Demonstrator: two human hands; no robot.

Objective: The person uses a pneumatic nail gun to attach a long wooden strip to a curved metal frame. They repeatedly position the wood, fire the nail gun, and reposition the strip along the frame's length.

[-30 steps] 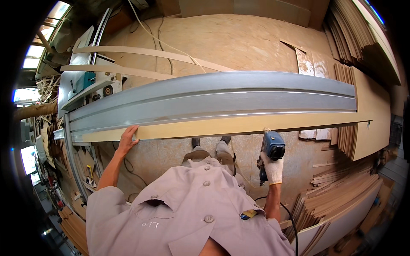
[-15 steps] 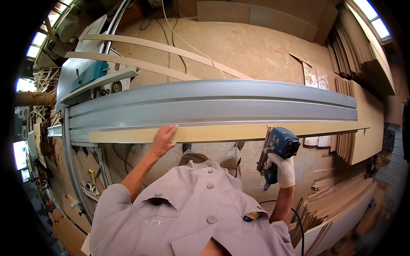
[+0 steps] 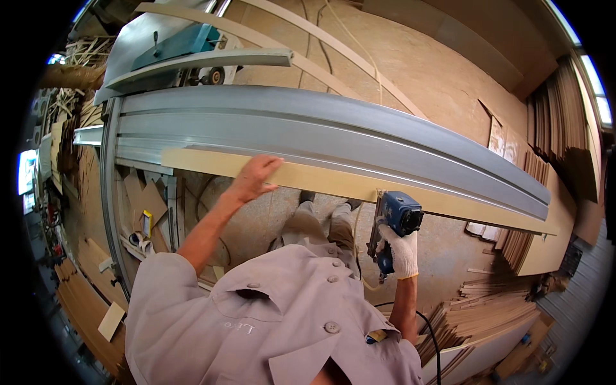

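A long, narrow pale-yellow wood strip [image 3: 321, 181] lies along the near edge of a grey grooved metal bench [image 3: 244, 128]. My bare left hand [image 3: 255, 178] rests on the strip left of its middle, fingers stretched to the right and thumb apart. In my right hand [image 3: 403, 251], which wears a white knitted glove, is a blue nail gun [image 3: 401, 212], gripped by its handle. The gun's nose meets the strip's near edge, right of its middle; whether it presses there I cannot tell. A black hose [image 3: 428, 324] runs below the right forearm.
A teal machine [image 3: 176, 51] with a pale rail [image 3: 205, 62] stands beyond the bench's left end. Two long strips [image 3: 308, 54] slant across behind. Stacked boards [image 3: 481, 321] lie at the lower right, more sheets [image 3: 545, 109] at the far right. A metal frame post [image 3: 109, 205] rises at left.
The view has turned, so the bench and strip now slope down to the right. The nail gun has shifted left along the strip, nearer my left hand, which stays on the strip.
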